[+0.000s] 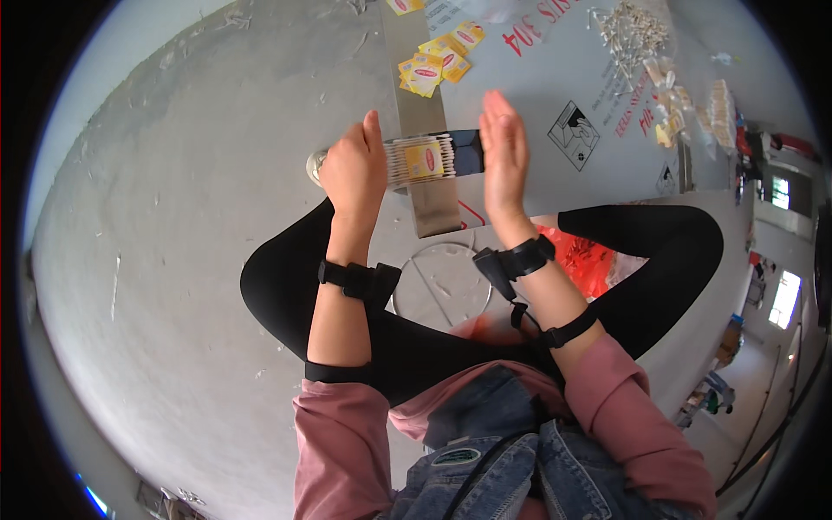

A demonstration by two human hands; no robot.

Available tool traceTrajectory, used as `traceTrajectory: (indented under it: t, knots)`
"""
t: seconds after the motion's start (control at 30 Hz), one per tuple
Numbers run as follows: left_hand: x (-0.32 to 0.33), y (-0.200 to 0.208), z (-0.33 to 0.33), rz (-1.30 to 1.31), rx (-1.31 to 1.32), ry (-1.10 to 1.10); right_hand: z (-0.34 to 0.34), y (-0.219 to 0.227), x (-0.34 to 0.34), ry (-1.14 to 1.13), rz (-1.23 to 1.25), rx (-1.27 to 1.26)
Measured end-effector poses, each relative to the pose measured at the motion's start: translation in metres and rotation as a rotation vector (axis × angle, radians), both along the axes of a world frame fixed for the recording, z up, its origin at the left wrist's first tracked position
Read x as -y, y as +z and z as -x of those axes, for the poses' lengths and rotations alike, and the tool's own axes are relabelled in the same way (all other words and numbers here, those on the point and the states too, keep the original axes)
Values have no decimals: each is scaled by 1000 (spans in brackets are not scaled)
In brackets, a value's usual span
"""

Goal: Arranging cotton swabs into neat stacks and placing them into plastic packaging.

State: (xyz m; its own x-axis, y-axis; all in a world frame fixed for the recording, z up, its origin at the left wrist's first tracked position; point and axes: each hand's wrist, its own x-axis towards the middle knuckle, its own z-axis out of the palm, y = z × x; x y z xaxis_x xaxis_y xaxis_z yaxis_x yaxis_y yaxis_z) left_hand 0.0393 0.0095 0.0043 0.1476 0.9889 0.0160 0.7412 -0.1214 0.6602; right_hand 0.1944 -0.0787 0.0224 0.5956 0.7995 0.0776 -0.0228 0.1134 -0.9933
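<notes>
A row of white cotton swabs lies side by side between my hands, with a yellow-and-white card on top. The right end of the row meets a dark blue holder. My left hand is at the row's left end, fingers curled in and thumb pointing up; whatever its fingers hold is hidden. Beside the holder's right end, my right hand stands on edge with its fingers stretched out. Whether it touches the holder, I cannot tell.
Several yellow cards lie spread beyond the holder on the grey-covered work surface. A heap of loose cotton swabs is at the far right, near small clear packs of swabs. A red bag sits below the near edge.
</notes>
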Motion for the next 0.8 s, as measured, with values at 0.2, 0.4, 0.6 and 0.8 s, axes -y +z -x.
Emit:
traceTrajectory:
  t: [0.2,0.4,0.6,0.8]
  knots:
    - [6,-11,-5,-14,52,-29,42,-12,-8,31,38,75]
    - [1,-3,-10,-66,25,-70,14,13,2,29,-10,14]
    - [0,30,-11,-539,139,-58,-81,198,102,-108,-66,496]
    - [70,46,-84,-246,398,-549,-248,264,187,-337,184,817]
